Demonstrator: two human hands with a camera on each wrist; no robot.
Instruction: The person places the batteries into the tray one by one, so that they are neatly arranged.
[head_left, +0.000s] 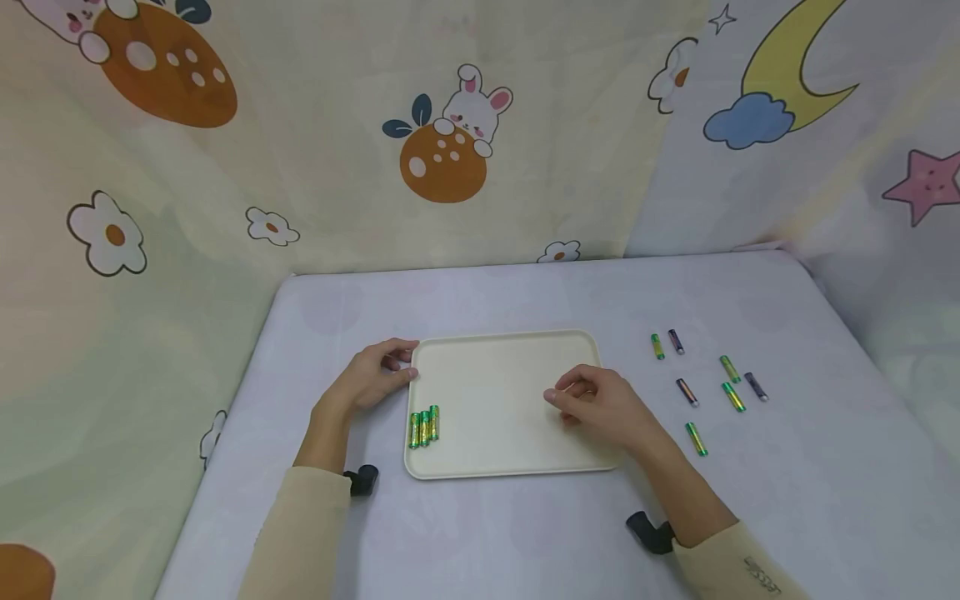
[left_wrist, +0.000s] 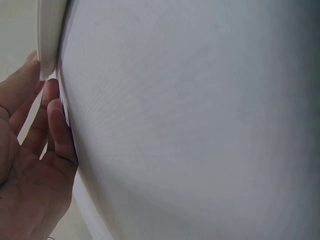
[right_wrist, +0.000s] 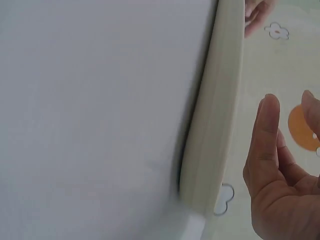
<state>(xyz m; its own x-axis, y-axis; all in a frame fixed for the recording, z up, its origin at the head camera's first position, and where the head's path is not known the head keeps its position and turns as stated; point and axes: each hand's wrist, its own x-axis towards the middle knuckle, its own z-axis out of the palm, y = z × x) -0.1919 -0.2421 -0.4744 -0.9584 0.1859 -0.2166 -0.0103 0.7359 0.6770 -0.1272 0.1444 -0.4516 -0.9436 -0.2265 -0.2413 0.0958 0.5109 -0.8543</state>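
A cream tray point(head_left: 495, 400) lies flat on the table. My left hand point(head_left: 378, 372) grips its left rim, and in the left wrist view the thumb point(left_wrist: 25, 82) is on one side of the tray's edge with the fingers on the other. Three green batteries point(head_left: 424, 427) stand side by side, lengthwise, in the tray's lower left corner. Over the right part of the tray is my right hand point(head_left: 600, 404), holding nothing. The right wrist view shows this hand point(right_wrist: 280, 170) with finger and thumb apart, beside the tray's wall point(right_wrist: 215, 115).
Right of the tray, several loose batteries lie on the white cloth: green ones point(head_left: 696, 439) and dark ones point(head_left: 687, 392). A patterned curtain point(head_left: 337, 167) hangs behind the table point(head_left: 480, 542). Each wrist wears a small black camera point(head_left: 651, 533).
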